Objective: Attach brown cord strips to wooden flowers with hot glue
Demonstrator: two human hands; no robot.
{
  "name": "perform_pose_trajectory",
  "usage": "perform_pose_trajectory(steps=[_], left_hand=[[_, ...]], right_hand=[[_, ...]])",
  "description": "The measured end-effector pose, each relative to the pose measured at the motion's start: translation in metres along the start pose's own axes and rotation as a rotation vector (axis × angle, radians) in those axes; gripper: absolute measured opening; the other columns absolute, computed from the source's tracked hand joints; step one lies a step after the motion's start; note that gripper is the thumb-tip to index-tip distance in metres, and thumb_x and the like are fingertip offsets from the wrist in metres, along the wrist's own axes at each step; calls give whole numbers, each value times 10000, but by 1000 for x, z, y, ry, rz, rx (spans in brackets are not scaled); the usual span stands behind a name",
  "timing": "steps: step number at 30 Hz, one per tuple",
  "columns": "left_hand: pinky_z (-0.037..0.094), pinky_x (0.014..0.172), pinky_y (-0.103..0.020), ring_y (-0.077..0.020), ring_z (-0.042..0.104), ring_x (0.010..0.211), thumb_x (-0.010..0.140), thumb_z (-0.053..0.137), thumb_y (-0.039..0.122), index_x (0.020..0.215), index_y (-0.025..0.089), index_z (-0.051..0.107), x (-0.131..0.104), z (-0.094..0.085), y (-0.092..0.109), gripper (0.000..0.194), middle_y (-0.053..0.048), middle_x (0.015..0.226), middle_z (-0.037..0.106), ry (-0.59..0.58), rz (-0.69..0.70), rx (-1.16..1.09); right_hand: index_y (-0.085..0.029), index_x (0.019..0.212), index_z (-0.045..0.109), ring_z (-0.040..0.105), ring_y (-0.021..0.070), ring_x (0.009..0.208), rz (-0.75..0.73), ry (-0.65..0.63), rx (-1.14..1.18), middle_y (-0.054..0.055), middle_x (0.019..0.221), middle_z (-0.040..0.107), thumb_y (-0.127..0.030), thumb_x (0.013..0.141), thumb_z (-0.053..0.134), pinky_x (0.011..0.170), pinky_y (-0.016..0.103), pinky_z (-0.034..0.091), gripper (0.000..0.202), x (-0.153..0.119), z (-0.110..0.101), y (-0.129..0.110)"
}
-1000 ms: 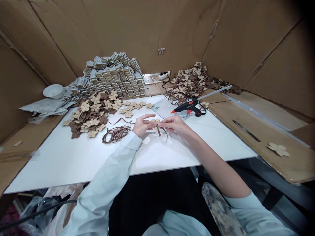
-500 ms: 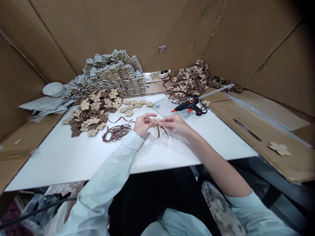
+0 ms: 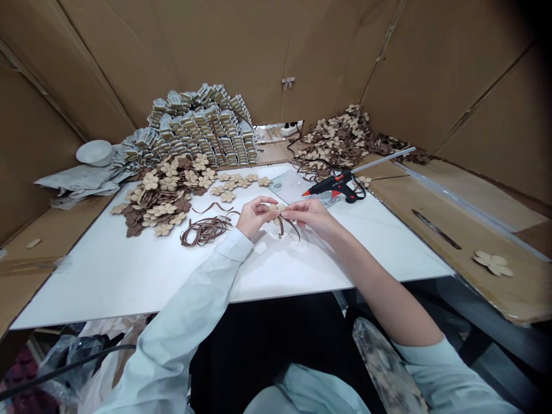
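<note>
Between my two hands, just above the white board point(image 3: 142, 276), is a cream flower cutout point(image 3: 281, 208) with brown cord ends point(image 3: 295, 229) hanging below it. My left hand point(image 3: 255, 216) pinches the flower's left side with thumb and fingers. From the right, my right hand point(image 3: 311, 215) pinches the same flower near its middle, where the cord shows. Fingers cover part of the flower. To the left lies a loose bundle of brown cords point(image 3: 204, 231). A black and orange glue gun point(image 3: 334, 185) with a clear glue stick rests beyond my right hand.
A pile of cream and brown flowers point(image 3: 161, 198) is at left, with stacked small packets point(image 3: 194, 129) and a white bowl point(image 3: 95, 153) behind. Flowers with cords point(image 3: 336, 141) are heaped at back right. A dark pen-like tool point(image 3: 435, 229) lies on the right-hand cardboard. Cardboard walls point(image 3: 215, 40) enclose the table.
Both hands stay pinched on the flower, with only a slight shift of the fingers and hanging cords. The whole view has moved a little.
</note>
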State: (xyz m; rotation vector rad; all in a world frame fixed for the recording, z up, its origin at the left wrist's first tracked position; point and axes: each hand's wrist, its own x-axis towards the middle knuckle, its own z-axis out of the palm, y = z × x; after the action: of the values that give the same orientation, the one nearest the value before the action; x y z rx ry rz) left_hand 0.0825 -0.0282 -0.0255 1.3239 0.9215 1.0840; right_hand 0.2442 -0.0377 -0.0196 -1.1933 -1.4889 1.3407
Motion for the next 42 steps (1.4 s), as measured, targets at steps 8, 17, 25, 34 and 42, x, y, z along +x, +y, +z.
perform_pose_trajectory(steps=[8, 17, 25, 34, 42], left_hand=[[421, 572, -223, -102, 558, 654, 524, 669, 486, 950, 182, 532, -3, 1, 7, 540, -22, 820, 588, -80, -163, -263], [402, 593, -249, -94, 540, 552, 464, 741, 236, 839, 125, 546, 3, 3, -6, 436, 5, 607, 577, 31, -149, -173], [390, 558, -237, -91, 501, 441, 463, 680, 144, 796, 155, 499, 0, 2, -4, 379, 80, 434, 497, 49, -60, -162], [369, 518, -214, -83, 477, 430, 470, 680, 150, 764, 149, 510, 0, -2, -2, 340, 90, 412, 460, 77, -33, -56], [365, 531, -212, -77, 470, 450, 494, 700, 198, 825, 133, 532, -2, -5, 2, 377, 94, 432, 441, -6, 14, -32]], right_hand=[[-117, 676, 635, 345, 49, 455, 42, 81, 10, -3, 562, 532, -359, 554, 658, 429, 224, 239, 272, -2, 2, -4], [-119, 673, 635, 359, 51, 456, 71, 78, 27, -9, 549, 524, -360, 544, 668, 420, 219, 234, 275, 0, 1, 0], [-127, 674, 603, 406, 55, 490, 75, -52, 27, -4, 593, 533, -353, 578, 655, 417, 201, 249, 251, -2, 5, -2], [-117, 757, 605, 478, 74, 541, 76, -83, 33, 36, 690, 591, -356, 599, 644, 427, 191, 315, 289, -2, 8, -4], [-121, 701, 562, 440, 54, 471, -1, -37, 68, -11, 583, 542, -313, 587, 644, 387, 177, 287, 239, 1, 11, 2]])
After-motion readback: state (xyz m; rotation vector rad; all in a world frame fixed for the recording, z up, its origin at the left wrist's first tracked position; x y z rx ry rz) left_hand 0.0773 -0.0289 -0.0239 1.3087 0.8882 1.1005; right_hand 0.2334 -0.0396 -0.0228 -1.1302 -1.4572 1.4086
